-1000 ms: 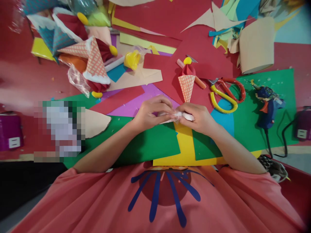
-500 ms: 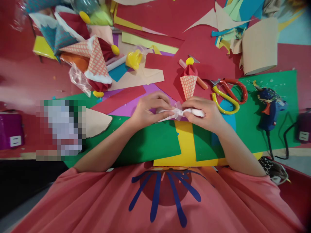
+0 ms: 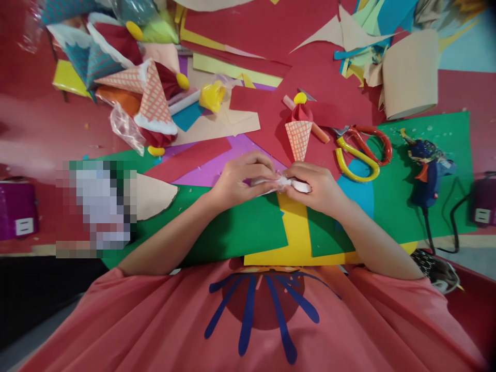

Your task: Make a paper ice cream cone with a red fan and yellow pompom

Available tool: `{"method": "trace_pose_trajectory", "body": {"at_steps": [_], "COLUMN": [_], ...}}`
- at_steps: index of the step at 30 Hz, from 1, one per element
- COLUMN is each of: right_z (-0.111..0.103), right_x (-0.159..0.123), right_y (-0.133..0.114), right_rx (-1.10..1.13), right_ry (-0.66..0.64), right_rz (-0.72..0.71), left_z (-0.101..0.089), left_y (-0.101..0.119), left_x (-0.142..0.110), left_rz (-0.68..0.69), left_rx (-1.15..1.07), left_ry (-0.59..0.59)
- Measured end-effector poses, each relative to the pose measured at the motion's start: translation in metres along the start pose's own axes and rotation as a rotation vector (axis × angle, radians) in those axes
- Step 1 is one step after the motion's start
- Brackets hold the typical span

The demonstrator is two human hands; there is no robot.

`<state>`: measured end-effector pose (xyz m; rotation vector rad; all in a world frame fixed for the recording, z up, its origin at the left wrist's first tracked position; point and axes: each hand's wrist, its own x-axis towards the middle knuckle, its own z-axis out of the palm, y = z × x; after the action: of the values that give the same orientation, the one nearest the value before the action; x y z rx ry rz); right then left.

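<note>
Both hands meet above the coloured paper and pinch a twisted clear plastic bag (image 3: pixel 284 182) with a soft white lump (image 3: pixel 301 186) in it, which looks like modelling clay. My left hand (image 3: pixel 242 178) closes its fingertips on the bag's left part. My right hand (image 3: pixel 320 187) is wrapped round the right part, where the white lump shows below the thumb and finger. Just beyond the right fingers lies a small paper ice cream cone (image 3: pixel 298 137) with a red folded top and a yellow dot. Most of the bag is hidden by the fingers.
Scissors (image 3: pixel 358 160) with red and yellow handles lie right of the cone. A blue glue gun (image 3: pixel 426 178) with a cord rests on green paper (image 3: pixel 457 139). More paper cones (image 3: pixel 153 98) and a bagged yellow lump (image 3: pixel 212 96) are at back left. A beige paper roll (image 3: pixel 411 75) stands back right.
My right hand has shifted a little left, towards my left hand. The bag between them is more bunched, and less of the white lump sticks out.
</note>
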<state>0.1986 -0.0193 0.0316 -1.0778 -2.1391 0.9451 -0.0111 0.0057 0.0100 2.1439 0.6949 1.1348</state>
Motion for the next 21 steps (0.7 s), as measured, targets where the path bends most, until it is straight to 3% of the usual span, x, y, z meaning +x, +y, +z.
{"method": "trace_pose_trajectory", "body": {"at_steps": [3,5,6,8,9,11,14,19,21], "right_z": [-0.007,-0.016,-0.022,-0.032,-0.035,-0.037,-0.03,-0.022,-0.023], "right_x": [0.001,0.003,0.004,0.007,0.008,0.01,0.011,0.009,0.01], "right_y": [-0.001,-0.001,0.0,0.001,0.001,0.001,-0.003,-0.004,-0.002], "right_rx": [0.124,0.297,0.401,0.654,0.757,0.893,0.92,0.926,0.987], "right_ry": [-0.003,0.064,0.145,0.481,0.548,0.52,0.472,0.314,0.21], "right_rz": [0.053,0.125,0.178,0.205,0.237,0.297,0.359,0.417,0.423], "left_z": [-0.004,-0.008,-0.011,-0.017,-0.019,-0.023,-0.028,-0.047,-0.058], "left_y": [0.001,0.0,0.0,-0.002,-0.003,-0.006,-0.011,-0.024,-0.033], "left_x": [0.002,0.003,0.005,0.007,0.008,0.01,0.01,0.008,0.005], "left_rz": [-0.013,-0.028,-0.041,-0.068,-0.084,-0.121,-0.249,-0.451,-0.439], "left_rx": [-0.016,0.004,0.024,0.056,0.067,0.076,0.125,0.414,0.529], "left_ry": [-0.023,0.001,0.032,0.126,0.17,0.233,0.265,0.279,0.32]}}
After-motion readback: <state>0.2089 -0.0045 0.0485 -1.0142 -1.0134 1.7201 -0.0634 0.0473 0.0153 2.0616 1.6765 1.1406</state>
